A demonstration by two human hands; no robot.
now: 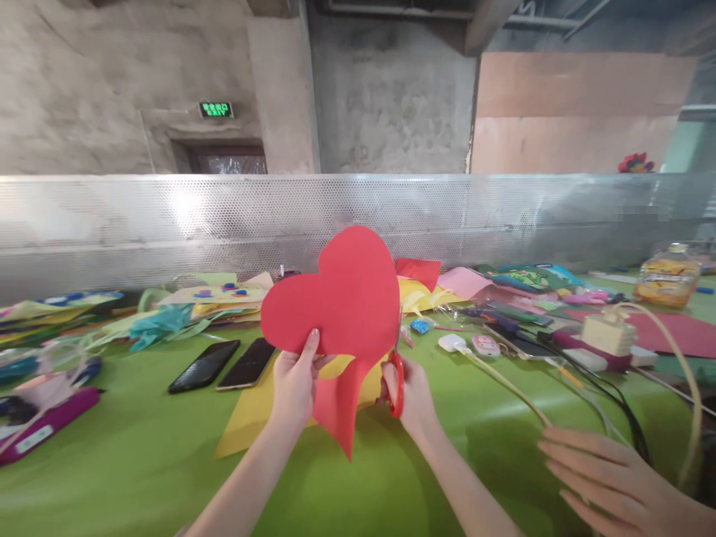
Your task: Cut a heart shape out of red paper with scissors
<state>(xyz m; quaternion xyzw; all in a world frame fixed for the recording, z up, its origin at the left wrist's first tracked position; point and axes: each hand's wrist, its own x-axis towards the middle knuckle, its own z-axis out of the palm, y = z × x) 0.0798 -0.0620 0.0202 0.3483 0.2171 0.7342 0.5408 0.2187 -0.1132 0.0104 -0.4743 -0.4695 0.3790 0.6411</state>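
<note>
My left hand [295, 384] pinches the lower edge of a red paper heart [341, 302], thumb in front and fingers behind. The heart is held up, tilted, above the table. A curled strip of the same red paper [338, 406] hangs down from its lower right part. My right hand [412, 391] grips red-handled scissors [397, 384] with the fingers in the loops. Their blades point up along the heart's right edge; how far apart they stand is hard to make out. Beneath lies a sheet of yellow paper [246, 421] on the green table [391, 492].
Two black phones [204, 365] lie left of the yellow sheet. Another person's hand [620, 477] rests at the lower right, by cables and a cream charger [608, 332]. Coloured papers [464, 282] and a bottle [668, 276] line the back, before a perforated metal panel [235, 216].
</note>
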